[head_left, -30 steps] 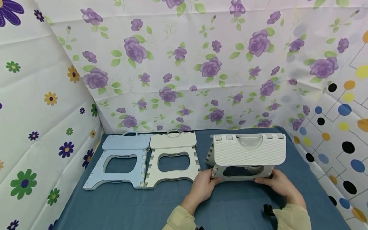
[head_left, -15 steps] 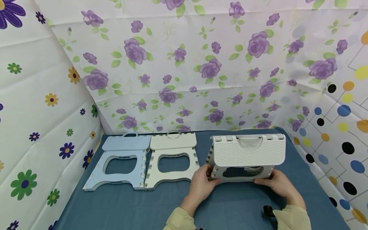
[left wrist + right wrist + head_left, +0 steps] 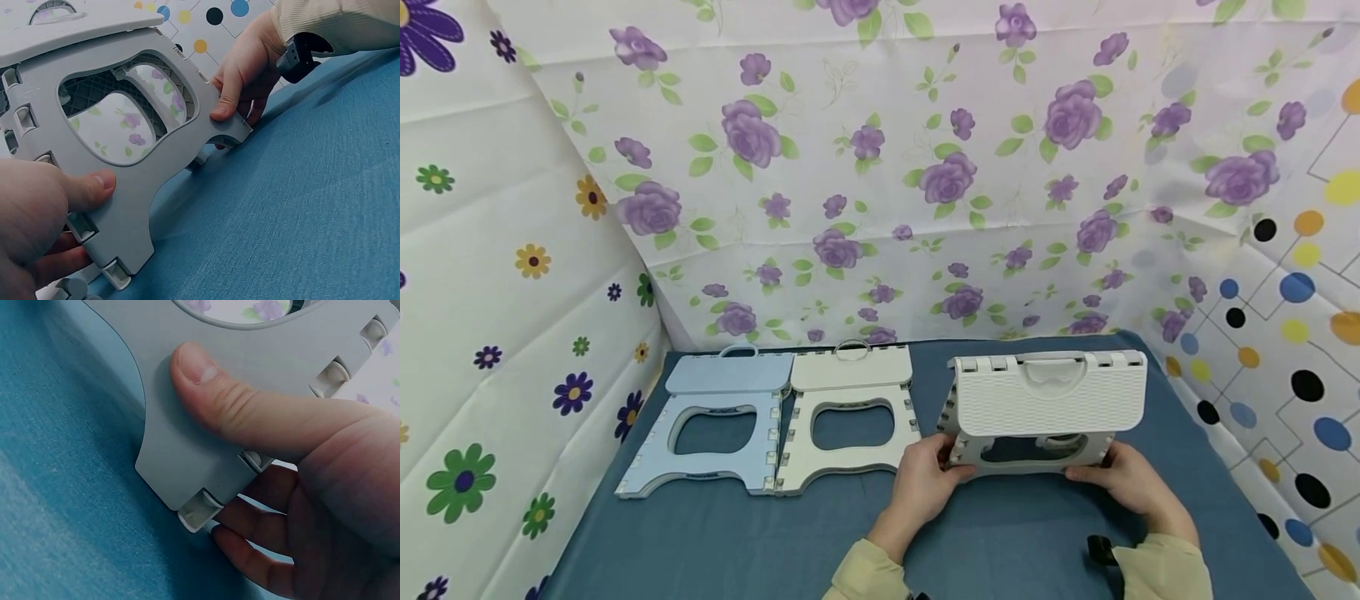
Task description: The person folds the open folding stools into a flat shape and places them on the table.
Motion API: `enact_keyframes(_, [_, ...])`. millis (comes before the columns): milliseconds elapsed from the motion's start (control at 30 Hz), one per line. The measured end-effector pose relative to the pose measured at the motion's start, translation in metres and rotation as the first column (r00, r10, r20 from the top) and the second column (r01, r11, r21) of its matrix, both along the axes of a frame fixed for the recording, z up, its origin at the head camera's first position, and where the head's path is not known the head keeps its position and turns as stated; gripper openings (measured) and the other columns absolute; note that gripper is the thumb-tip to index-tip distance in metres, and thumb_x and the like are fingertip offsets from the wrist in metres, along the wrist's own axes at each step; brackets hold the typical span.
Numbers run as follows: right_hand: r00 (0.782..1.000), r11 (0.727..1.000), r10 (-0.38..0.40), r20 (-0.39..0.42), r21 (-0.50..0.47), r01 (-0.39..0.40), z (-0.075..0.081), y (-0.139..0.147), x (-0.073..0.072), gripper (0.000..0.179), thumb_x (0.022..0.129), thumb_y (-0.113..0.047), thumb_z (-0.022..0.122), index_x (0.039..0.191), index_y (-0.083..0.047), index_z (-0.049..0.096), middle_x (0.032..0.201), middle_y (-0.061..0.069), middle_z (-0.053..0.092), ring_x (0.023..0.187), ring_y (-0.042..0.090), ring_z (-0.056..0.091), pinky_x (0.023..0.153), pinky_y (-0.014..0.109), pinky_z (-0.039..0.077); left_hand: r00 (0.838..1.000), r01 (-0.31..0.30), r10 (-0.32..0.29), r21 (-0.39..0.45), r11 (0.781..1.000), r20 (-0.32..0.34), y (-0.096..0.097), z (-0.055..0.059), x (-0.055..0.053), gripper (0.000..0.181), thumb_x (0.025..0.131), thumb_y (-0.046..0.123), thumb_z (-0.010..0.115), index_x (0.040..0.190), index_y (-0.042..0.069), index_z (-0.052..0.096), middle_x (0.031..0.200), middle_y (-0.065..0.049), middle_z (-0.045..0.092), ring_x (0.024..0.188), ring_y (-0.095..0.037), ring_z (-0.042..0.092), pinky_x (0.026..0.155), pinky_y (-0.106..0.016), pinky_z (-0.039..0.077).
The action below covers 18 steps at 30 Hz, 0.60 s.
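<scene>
A white folding step stool stands partly unfolded on the right side of the table, its textured top slanting toward me. Below the top, the grey leg panel with its large oval cut-out faces me. My left hand grips that panel's lower left corner, thumb on the front face and fingers behind. At the opposite lower corner, my right hand holds on the same way; in the right wrist view the thumb lies flat on the panel and several fingers curl behind its hinged edge.
To the left, a blue folded stool and a cream folded stool lie flat side by side, handles at the back. Blue cloth covers the table. Patterned sheets hang behind it and along both sides.
Very little differs. My left hand has shifted slightly to the left at the stool's corner; both hands keep their grip and the stool stays partly unfolded.
</scene>
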State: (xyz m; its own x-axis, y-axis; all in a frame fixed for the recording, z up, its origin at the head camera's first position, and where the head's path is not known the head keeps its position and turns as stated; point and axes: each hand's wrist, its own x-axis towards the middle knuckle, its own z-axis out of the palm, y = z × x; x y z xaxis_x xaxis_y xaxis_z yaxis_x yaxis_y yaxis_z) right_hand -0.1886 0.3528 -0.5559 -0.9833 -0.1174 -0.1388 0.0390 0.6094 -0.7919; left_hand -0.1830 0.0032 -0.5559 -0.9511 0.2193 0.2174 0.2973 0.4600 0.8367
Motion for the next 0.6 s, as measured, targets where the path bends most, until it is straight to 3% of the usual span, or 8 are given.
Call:
enact_keyframes(400, [1.0,1.0,-0.025,0.009,0.015,0.025,0.0003,-0.0008,-0.0017,0.065,0.091,-0.034,0.089,0.137,0.006,0.065,0.123,0.018,0.074,0.103,0.024,0.071,0.079,0.037,0.058,1.0,0.006,-0.006,-0.005,1.0,-0.027,0.0015,-0.0005,0.0005,0.03,0.09,0.025,0.09,0.117,0.016,0.079,0.103,0.005,0.079,0.084,0.002,0.067,0.071,-0.022,0.056])
enact_keyframes(600, [0.999,0.999,-0.045,0.01,-0.015,0.045,-0.004,0.0022,-0.0046,0.076,0.089,-0.033,0.091,0.144,0.005,0.056,0.127,0.02,0.071,0.101,0.02,0.07,0.076,0.034,0.058,0.992,-0.072,0.07,-0.015,0.997,-0.107,0.0016,-0.003,0.0017,0.034,0.085,0.025,0.095,0.105,0.017,0.069,0.099,0.007,0.067,0.078,0.001,0.059,0.066,-0.021,0.051])
